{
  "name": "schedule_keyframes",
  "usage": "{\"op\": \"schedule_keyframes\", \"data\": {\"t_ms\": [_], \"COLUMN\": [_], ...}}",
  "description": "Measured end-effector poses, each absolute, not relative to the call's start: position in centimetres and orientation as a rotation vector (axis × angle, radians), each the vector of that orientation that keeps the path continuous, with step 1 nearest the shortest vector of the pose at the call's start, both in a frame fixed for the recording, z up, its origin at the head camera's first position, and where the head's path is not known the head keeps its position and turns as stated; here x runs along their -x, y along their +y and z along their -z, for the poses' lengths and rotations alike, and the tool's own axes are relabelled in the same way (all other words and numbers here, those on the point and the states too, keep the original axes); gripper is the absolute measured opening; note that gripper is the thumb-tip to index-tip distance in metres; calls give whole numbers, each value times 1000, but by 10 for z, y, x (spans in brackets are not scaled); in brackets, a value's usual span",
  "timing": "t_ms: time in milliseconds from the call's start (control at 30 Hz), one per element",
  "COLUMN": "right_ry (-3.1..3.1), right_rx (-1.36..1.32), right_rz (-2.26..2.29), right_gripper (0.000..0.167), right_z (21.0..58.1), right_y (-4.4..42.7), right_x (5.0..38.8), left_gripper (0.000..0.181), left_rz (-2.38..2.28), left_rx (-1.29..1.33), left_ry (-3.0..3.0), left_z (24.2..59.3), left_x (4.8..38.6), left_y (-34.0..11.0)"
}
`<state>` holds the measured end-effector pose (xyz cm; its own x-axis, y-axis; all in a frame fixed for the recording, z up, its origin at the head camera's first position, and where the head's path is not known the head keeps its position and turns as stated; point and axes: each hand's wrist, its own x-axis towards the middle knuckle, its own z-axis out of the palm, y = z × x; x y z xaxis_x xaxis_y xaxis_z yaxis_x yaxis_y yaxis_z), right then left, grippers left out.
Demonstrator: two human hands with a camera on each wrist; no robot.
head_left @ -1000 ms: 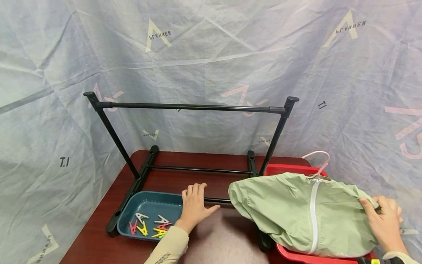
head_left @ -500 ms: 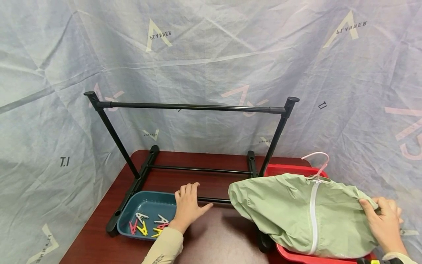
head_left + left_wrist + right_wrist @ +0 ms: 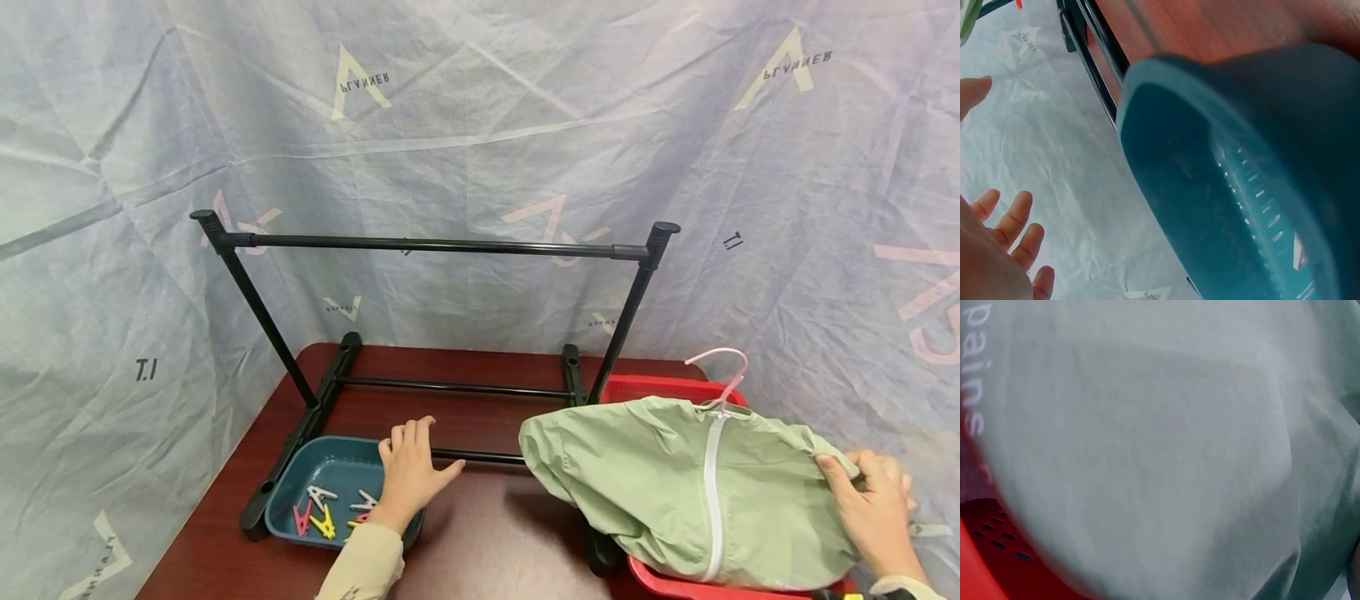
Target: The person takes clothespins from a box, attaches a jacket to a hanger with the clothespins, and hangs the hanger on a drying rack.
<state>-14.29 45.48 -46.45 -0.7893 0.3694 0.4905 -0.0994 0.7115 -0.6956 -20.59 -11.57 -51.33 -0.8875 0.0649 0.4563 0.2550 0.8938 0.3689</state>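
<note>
A light green zip jacket (image 3: 645,475) on a pink hanger (image 3: 731,379) lies over a red basket (image 3: 660,386) at the right. My right hand (image 3: 873,504) pinches the jacket's right edge between thumb and fingers. In the right wrist view the jacket's cloth (image 3: 1147,456) fills most of the picture. My left hand (image 3: 411,475) is held over the right end of a blue tray (image 3: 330,446), its fingers spread and holding nothing. Clothespins (image 3: 322,521) in white, red and yellow lie in the tray, some hidden behind the left hand and sleeve.
A black garment rack (image 3: 442,245) stands on the dark red table (image 3: 465,417), its top bar running across the middle. The tray is near the rack's left foot (image 3: 258,508). Behind hangs a grey printed sheet (image 3: 465,150).
My left hand has moved left, from beside the tray's right end to over it, covering more of the clothespins. The right hand and the jacket have stayed nearly still.
</note>
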Motion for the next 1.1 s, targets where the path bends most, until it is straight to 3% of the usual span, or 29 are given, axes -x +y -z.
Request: {"op": "schedule_keyframes", "data": {"t_ms": [1100], "right_ry": [-2294], "right_rx": [215], "right_rz": [-995], "right_gripper": [27], "right_z": [466], "right_y": [455], "right_x": [142], "left_gripper": [81], "left_rz": [618], "left_rx": [85], "left_ry": [-2725], "left_z": [514], "left_x": [201], "left_y": [-165]}}
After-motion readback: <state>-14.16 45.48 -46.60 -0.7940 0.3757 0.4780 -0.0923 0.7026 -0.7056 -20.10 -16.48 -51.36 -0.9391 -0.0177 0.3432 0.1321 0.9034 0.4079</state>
